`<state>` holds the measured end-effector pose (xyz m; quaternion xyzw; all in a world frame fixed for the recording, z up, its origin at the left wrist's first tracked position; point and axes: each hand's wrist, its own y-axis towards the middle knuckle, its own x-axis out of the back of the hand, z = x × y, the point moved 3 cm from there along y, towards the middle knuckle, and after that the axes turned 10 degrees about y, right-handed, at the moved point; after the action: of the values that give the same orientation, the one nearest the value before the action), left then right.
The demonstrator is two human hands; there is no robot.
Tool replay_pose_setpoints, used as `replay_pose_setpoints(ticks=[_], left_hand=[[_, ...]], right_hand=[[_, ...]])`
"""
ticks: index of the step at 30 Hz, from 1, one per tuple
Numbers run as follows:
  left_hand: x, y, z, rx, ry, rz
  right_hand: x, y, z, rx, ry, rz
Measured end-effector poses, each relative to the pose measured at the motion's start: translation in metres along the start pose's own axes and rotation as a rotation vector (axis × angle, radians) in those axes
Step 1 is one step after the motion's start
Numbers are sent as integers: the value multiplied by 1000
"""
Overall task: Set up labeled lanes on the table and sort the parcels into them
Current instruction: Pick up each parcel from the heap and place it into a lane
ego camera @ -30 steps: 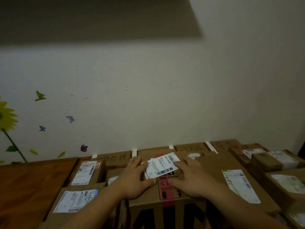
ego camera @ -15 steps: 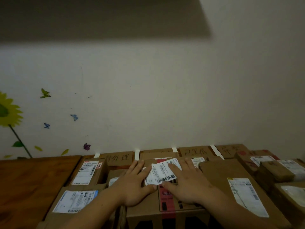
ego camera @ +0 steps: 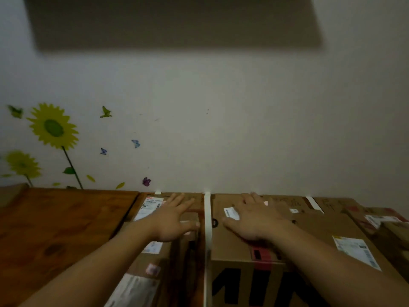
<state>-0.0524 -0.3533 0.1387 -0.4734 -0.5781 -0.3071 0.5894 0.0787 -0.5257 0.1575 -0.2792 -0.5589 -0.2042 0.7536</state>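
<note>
- Your left hand (ego camera: 174,220) and right hand (ego camera: 257,221) lie flat, fingers spread, holding nothing.
- Tape strip (ego camera: 207,218) runs away from you, between them.
- Large parcel (ego camera: 232,247), seemingly parallel to it, lies on its right under your right hand.

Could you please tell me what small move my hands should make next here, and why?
Probably lift both hands away: the right hand and left hand lie flat, gripping nothing, and the black-lettered cardboard box sits just right of the white tape strip, not crossing it.
</note>
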Motion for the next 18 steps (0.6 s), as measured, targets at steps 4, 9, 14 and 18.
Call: replay_pose_setpoints(ticks=[4, 9, 14, 18], left_hand=[[10, -37, 85, 81, -14, -51], [17, -101, 220, 253, -47, -31], [25, -169, 356, 392, -90, -6], [28, -207, 451, 513, -167, -39]], right_hand=[[-1, 20, 80, 74, -33, -43], [-24, 51, 207, 135, 31, -34], [-51, 90, 328, 196, 46, 16], [-65, 128, 415, 245, 53, 58]])
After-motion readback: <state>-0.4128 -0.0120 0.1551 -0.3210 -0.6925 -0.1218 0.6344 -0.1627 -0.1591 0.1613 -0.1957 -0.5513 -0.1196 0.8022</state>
